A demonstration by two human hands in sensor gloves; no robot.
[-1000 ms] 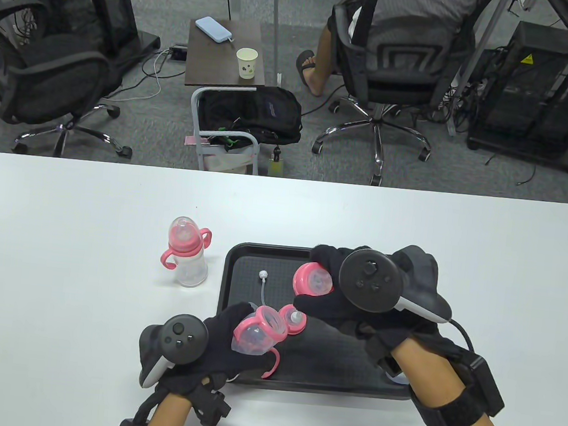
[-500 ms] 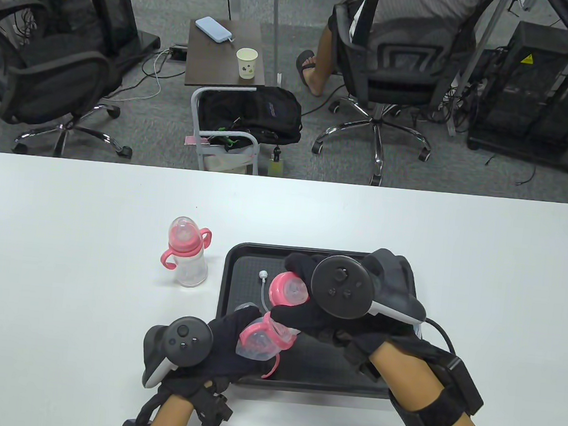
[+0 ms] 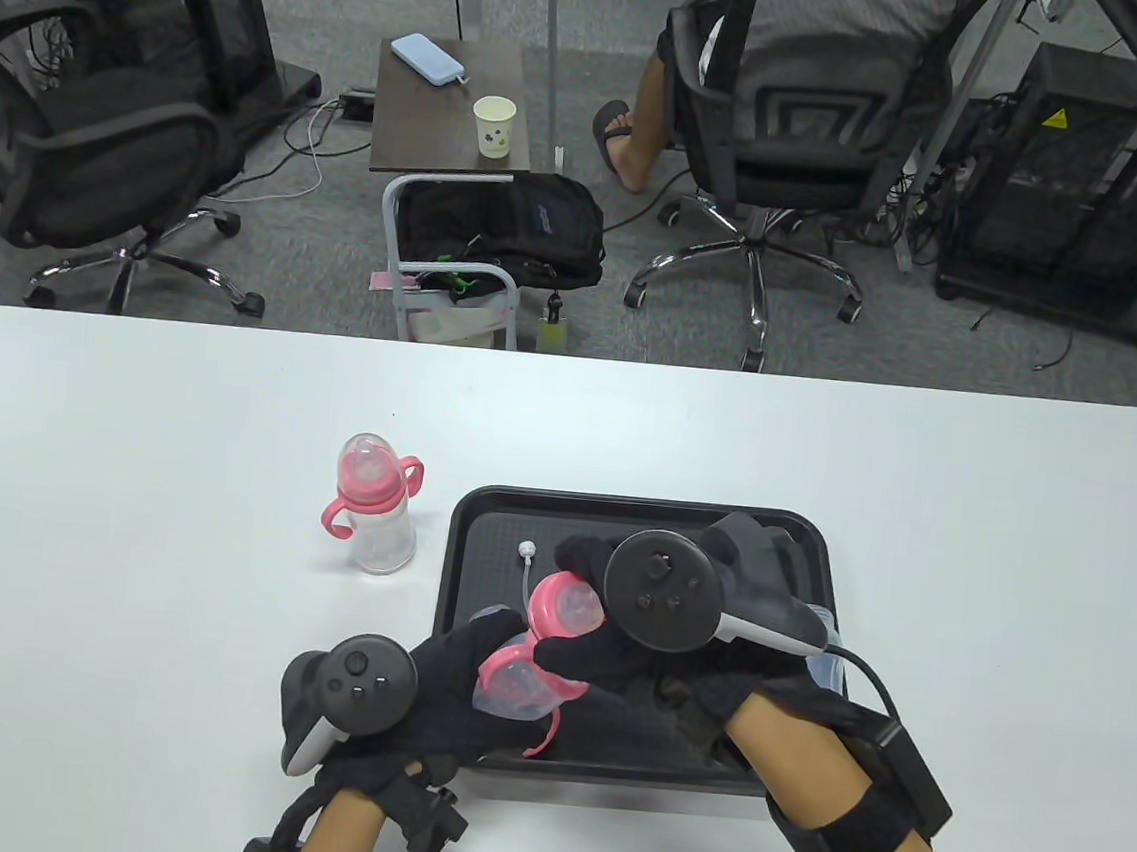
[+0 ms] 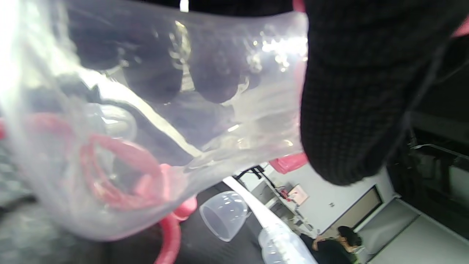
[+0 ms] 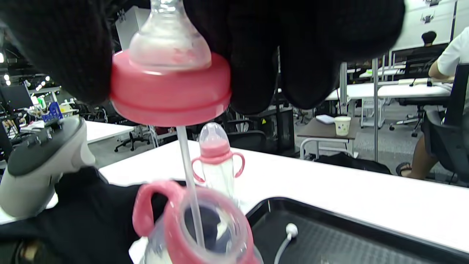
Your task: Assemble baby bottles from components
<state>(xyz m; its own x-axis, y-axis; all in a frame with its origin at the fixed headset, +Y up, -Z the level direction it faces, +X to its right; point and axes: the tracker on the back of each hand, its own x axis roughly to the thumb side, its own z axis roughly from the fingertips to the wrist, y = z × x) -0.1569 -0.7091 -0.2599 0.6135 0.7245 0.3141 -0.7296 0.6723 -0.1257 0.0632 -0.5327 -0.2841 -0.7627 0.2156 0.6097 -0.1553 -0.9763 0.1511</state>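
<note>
My left hand grips a clear bottle body with a pink handle ring, tilted over the tray's near left corner; it fills the left wrist view. My right hand holds a pink collar with a clear nipple just above the bottle mouth. In the right wrist view the collar hangs a little above the open mouth, and its straw reaches down into the bottle. An assembled bottle stands upright on the table left of the tray.
The black tray holds a loose straw with a white ball end. In the left wrist view a clear cap and another clear bottle body lie on it. The white table lies all around.
My right hand has moved left and toward me with the collar, from over the tray's middle to right above the bottle mouth. My left hand has stayed almost still.
</note>
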